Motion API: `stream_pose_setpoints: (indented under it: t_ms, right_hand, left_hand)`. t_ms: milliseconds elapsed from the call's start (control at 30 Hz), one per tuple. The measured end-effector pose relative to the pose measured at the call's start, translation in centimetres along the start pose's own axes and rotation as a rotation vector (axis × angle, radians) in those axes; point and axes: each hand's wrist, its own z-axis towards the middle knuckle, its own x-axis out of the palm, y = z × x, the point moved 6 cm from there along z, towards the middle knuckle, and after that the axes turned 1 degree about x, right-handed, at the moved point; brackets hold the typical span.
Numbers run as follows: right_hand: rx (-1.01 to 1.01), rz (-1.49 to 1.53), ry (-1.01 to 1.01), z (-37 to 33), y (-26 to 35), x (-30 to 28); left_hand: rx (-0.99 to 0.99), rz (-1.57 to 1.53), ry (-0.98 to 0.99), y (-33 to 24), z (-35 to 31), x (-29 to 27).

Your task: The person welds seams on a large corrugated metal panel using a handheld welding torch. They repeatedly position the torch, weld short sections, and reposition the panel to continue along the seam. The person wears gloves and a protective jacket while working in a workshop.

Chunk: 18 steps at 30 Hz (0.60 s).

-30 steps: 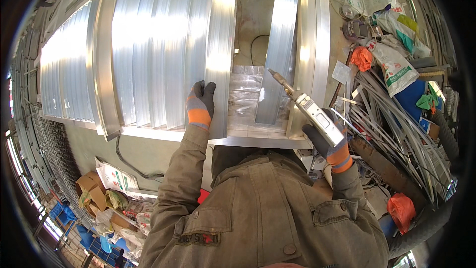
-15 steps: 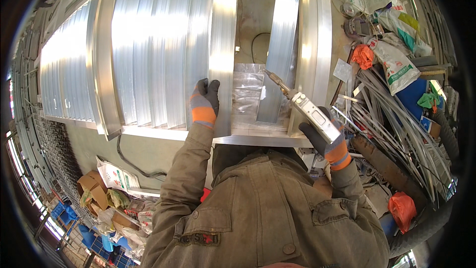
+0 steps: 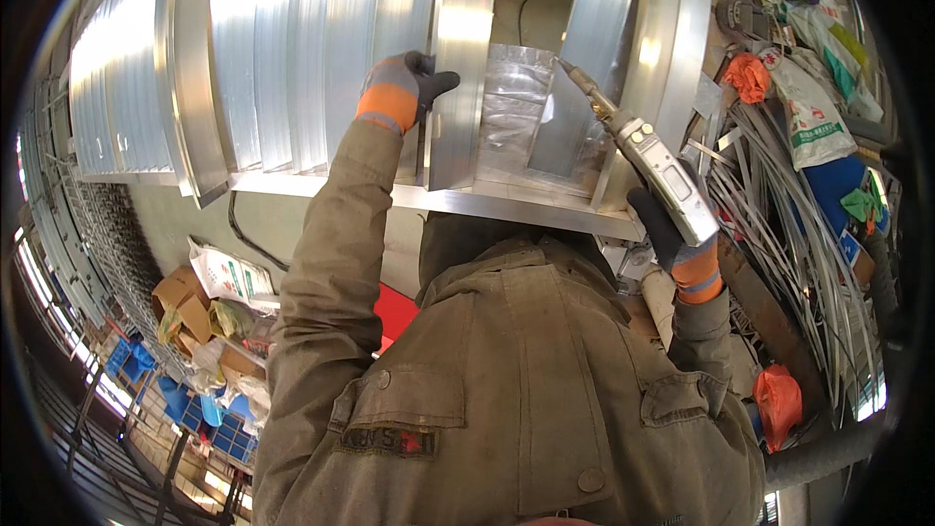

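Note:
My left hand [image 3: 401, 90], in a grey and orange glove, rests at the near part of a wide aluminium bar [image 3: 458, 136]. Its thumb stretches over the bar, apart from the bent fingers by the slats. Left of it, overlapping bluish metal slats [image 3: 321, 68] fill the aluminium frame [image 3: 526, 212]. My right hand [image 3: 682, 248], gloved alike, is wrapped round a pale handheld welding gun [image 3: 672, 180] with a long metal nozzle. The nozzle tip points far and left, over a single slat [image 3: 575, 107]. Whether it touches cannot be made out. A shiny sheet [image 3: 508, 102] lies between bar and slat.
Thin metal strips [image 3: 779, 224] lie heaped at the right, with plastic sacks [image 3: 813, 117] and an orange bag [image 3: 777, 404]. At the lower left are a cardboard box [image 3: 185, 307], a white sack [image 3: 232, 273] and other packaging. A dark cable [image 3: 248, 239] runs on the floor.
The view has shifted, so the frame sits higher and further right. My left hand has slid farther along the bar and a little left, its thumb spread wider. My right hand still holds the gun.

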Motion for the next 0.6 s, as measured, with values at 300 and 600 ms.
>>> stream_pose_setpoints:
  t_ms: [300,600]
  right_hand:
    - [0.074,0.025,0.063,0.4,-0.6,1.3]
    - [0.007,0.025,0.236,2.6,0.9,1.2]
  left_hand:
    - [0.004,0.260,0.017,-0.2,1.9,-1.5]
    - [-0.015,0.422,0.135,-1.7,2.4,-2.1]
